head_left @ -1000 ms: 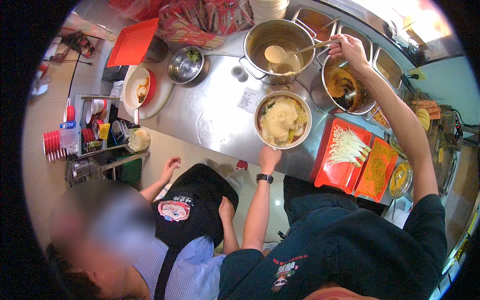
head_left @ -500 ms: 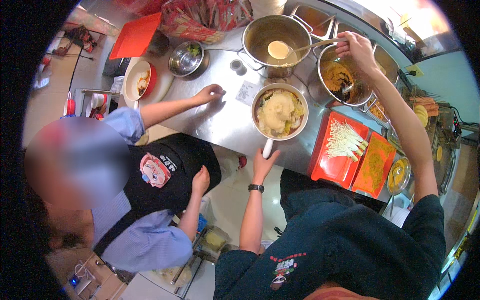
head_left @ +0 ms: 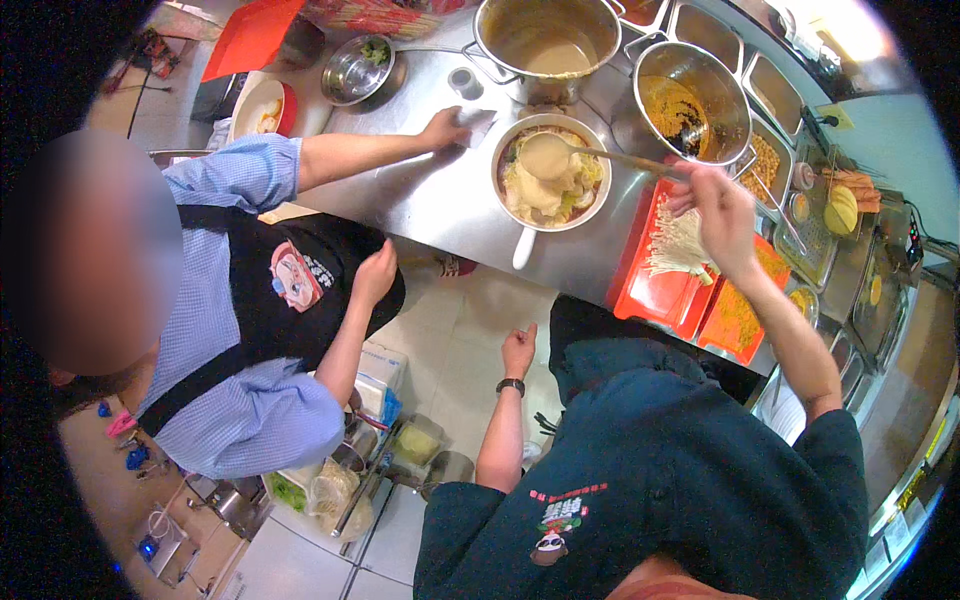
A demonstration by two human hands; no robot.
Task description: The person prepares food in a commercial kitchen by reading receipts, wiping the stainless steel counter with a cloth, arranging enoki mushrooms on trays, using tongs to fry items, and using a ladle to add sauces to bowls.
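Note:
My right hand (head_left: pixel 715 215) is closed round the long handle of a ladle (head_left: pixel 630 160). The ladle's bowl is over the white saucepan (head_left: pixel 501 201), and its contents look pale and creamy. In the saucepan are leafy vegetables and a thick pale mass (head_left: pixel 535 198). Its white handle (head_left: pixel 524 248) points toward me with no hand on it. My left hand (head_left: pixel 518 350) hangs below the counter edge, fingers curled and thumb out, with nothing visible in it. A co-worker's hand (head_left: pixel 445 130) at the left holds a paper slip (head_left: pixel 480 127) beside the saucepan.
A large pot of creamy liquid (head_left: pixel 550 50) stands behind the saucepan, a second pot with orange-brown residue (head_left: pixel 690 105) to its right. Orange trays hold enoki mushrooms (head_left: pixel 675 240) and yellowish food (head_left: pixel 745 310). A steel bowl (head_left: pixel 355 75) sits at the far left.
My right hand has brought the ladle from the large pot down over the saucepan. My left hand has let go of the saucepan's handle and drawn back. The co-worker's hand has taken the slip.

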